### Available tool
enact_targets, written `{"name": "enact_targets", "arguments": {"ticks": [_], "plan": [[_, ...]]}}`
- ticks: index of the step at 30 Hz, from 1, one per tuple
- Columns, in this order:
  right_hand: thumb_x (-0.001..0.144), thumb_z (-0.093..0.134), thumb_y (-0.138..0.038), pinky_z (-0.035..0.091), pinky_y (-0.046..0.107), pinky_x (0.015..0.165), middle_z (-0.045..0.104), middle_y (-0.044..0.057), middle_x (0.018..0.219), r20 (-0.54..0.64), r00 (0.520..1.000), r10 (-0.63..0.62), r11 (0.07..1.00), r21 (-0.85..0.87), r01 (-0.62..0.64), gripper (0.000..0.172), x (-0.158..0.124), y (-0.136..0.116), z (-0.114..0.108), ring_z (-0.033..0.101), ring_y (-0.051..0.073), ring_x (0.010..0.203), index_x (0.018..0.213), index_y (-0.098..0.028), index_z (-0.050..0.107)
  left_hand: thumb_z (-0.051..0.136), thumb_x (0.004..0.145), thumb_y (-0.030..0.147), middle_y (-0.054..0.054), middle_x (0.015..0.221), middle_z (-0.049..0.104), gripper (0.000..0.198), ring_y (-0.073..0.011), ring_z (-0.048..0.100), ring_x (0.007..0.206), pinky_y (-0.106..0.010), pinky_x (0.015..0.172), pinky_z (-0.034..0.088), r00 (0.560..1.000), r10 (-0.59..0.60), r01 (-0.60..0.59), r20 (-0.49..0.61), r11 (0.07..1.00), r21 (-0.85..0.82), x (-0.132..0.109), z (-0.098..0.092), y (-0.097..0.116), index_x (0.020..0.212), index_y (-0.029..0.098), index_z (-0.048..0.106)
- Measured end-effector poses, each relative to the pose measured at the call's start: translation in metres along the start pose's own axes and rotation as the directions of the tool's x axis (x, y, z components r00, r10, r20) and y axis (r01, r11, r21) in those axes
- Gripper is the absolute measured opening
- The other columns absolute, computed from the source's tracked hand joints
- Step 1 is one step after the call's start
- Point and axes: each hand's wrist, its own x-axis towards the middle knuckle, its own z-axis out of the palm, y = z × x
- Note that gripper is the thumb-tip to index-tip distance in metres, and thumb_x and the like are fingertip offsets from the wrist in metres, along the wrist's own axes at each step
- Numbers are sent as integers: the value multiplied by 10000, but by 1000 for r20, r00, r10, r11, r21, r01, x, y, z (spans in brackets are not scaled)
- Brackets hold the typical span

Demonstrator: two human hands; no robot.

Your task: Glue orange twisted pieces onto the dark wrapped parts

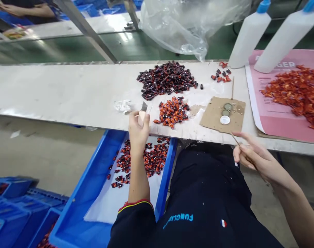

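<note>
My left hand point(138, 128) is raised at the table's front edge, fingers closed round a small flat scraper-like piece point(143, 107) with a grey blade tip. It sits just left of a small heap of orange and black parts point(172, 112). My right hand point(252, 156) hovers below the table edge over my lap, pinching a thin wooden stick point(235, 139). A bigger heap of dark parts point(167, 79) lies further back on the table. Under my left forearm, a blue tray point(95, 193) holds several of the same orange and black parts.
A cardboard square point(213, 117) with small round caps lies right of the heaps. A pink sheet point(275, 124) carries a pile of orange pieces, with two white bottles point(249, 34) behind. A clear plastic bag point(187, 24) sits at the back. Blue crates point(14, 206) stand on the floor, left.
</note>
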Motion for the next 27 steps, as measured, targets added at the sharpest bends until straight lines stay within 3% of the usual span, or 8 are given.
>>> {"name": "enact_targets", "arguments": {"ticks": [4,6,10,12,15,20,24,27], "plan": [[962,486,-336,432,220,402,696,6,742,-143,932,-332,900,-344,267,136,18,-5,-9,490,78,384,1008,-292,606,582,880,358,-108,911,634,234,-310,621,916,-425,837,484,987,-139,103,82,933,344,29,-17,-28,1025,177,615],[968,463,-320,479,234,440,728,40,844,-167,899,-404,838,-462,291,207,26,-9,-14,634,121,511,913,-280,658,649,840,330,-140,979,628,235,-344,596,1010,-474,933,448,987,-128,81,100,920,384,41,-17,-26,1006,164,663],[960,477,-305,595,326,744,693,53,1214,-221,858,-463,807,-505,306,287,43,-11,-26,744,184,862,1211,-324,616,575,916,321,-158,1106,606,284,-306,580,1049,-453,962,440,961,72,-191,268,873,449,74,3,-1,1121,156,680],[906,586,-274,595,320,745,690,54,1226,-296,817,-495,824,-457,334,282,52,-9,-32,744,181,860,1184,-311,609,478,971,271,-126,1096,621,291,-247,598,1004,-385,914,472,864,247,-414,438,844,341,95,23,16,1180,171,654],[886,627,-277,567,278,644,746,59,1051,-403,746,-530,828,-436,353,117,65,-7,-40,734,170,795,1001,-255,632,447,980,207,-95,1069,644,274,-213,608,969,-342,861,476,644,421,-661,639,727,188,125,58,35,1137,185,672],[983,452,-348,525,301,633,688,20,753,-349,759,-550,791,-510,338,235,76,-9,-48,662,141,642,975,-224,652,467,962,170,-92,1019,672,237,-197,628,926,-311,811,462,400,450,-837,798,534,119,148,100,44,1044,143,688],[979,459,-322,459,291,653,550,-3,716,-295,758,-581,712,-635,298,251,77,-8,-60,564,113,649,945,-230,690,457,964,142,-86,973,683,231,-189,639,890,-322,808,461,384,470,-844,795,527,97,145,104,38,1009,151,683],[985,436,-306,452,319,730,538,22,788,-261,752,-606,633,-730,257,282,80,-11,-65,567,134,763,1008,-243,709,467,965,153,-73,1039,674,222,-174,645,918,-312,806,484,485,551,-767,679,642,27,135,96,33,1041,190,673]]}}
